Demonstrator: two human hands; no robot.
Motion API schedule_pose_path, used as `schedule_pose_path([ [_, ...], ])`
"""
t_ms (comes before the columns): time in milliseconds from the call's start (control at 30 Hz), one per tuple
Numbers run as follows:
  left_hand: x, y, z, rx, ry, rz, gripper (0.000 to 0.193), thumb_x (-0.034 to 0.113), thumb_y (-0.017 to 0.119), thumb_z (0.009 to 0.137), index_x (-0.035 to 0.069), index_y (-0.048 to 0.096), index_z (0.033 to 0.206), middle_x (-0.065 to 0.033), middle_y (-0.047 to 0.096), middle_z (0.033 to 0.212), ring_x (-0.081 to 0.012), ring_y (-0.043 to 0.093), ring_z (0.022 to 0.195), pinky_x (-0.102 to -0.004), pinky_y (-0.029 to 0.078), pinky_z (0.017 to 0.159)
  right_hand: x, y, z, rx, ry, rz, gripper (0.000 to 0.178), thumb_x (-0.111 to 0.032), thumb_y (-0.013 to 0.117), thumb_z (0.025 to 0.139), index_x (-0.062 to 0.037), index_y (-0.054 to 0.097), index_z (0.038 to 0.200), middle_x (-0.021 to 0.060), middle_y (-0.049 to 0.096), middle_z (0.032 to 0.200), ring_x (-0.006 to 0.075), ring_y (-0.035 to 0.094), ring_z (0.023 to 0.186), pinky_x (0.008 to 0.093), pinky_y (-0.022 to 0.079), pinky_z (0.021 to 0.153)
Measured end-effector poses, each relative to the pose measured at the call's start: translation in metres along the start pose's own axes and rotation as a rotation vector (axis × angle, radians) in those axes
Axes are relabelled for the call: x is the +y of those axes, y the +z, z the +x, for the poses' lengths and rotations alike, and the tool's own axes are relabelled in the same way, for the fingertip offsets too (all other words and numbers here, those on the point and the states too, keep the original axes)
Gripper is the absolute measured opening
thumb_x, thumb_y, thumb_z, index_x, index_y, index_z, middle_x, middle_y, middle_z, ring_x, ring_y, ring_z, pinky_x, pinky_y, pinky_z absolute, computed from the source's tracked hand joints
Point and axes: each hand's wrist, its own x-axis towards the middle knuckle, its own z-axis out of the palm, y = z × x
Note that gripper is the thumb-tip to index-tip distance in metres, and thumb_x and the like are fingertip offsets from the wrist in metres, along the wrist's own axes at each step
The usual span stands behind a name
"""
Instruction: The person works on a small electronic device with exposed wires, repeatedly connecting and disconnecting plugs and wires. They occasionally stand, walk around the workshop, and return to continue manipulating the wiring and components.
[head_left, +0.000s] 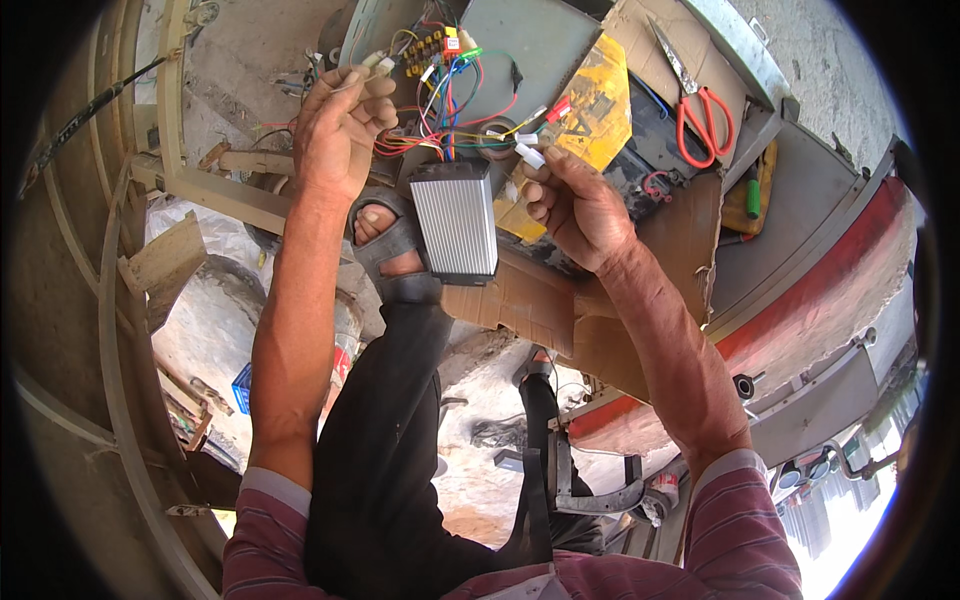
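A silver finned controller box [455, 222] rests beside my sandalled foot, with a bundle of coloured wires [445, 125] coming out of its far end. My right hand [580, 205] pinches a white plug connector [530, 155] on one of these wires. To the left of the bundle, my left hand [345, 125] is raised with its fingers curled together at a thin wire near small white connectors [380, 63]. What exactly its fingertips hold is too small to make out. A red connector [558, 108] lies just beyond my right hand.
Red-handled scissors [700, 120] lie on cardboard [655, 55] at the far right, near a green-handled tool [752, 195]. A yellow panel [600, 105] sits behind my right hand. Metal frame bars [225, 195] run along the left. A yellow-black terminal block [432, 50] stands at the back.
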Motion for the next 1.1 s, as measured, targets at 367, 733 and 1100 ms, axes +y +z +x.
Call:
schedule_pose_path([
  [367,-0.001,0.001,-0.001,-0.001,-0.018,0.042,0.017,0.015,0.056,0.103,0.006,0.063,0.115,-0.0159,0.072,0.103,-0.0222,0.067,0.081,-0.0372,0.056,0.077,0.0,-0.002,0.002,-0.03,0.026,-0.047,0.037,-0.028,0.053,0.105,-0.0027,0.058,0.132,0.0056,0.072,0.105,0.0144,0.067,0.085,0.0272,0.051,0.072],
  [733,-0.002,0.0,-0.002,-0.01,-0.024,0.037,0.017,0.013,0.057,0.102,0.006,0.063,0.116,-0.0164,0.072,0.102,-0.0225,0.067,0.08,-0.0373,0.056,0.076,0.003,-0.004,-0.001,-0.056,-0.018,-0.119,0.032,-0.018,0.062,0.099,-0.0064,0.063,0.129,-0.0007,0.067,0.1,0.0084,0.064,0.082,0.0239,0.05,0.072],
  [1100,-0.001,0.004,-0.006,0.026,-0.032,0.065,0.016,0.012,0.057,0.101,0.006,0.062,0.114,-0.0147,0.072,0.101,-0.0213,0.066,0.08,-0.0356,0.055,0.075,0.002,0.008,-0.005,0.151,-0.062,-0.578,0.029,-0.023,0.067,0.096,-0.0037,0.07,0.117,0.0007,0.07,0.097,0.0082,0.065,0.083,0.0242,0.049,0.073],
])
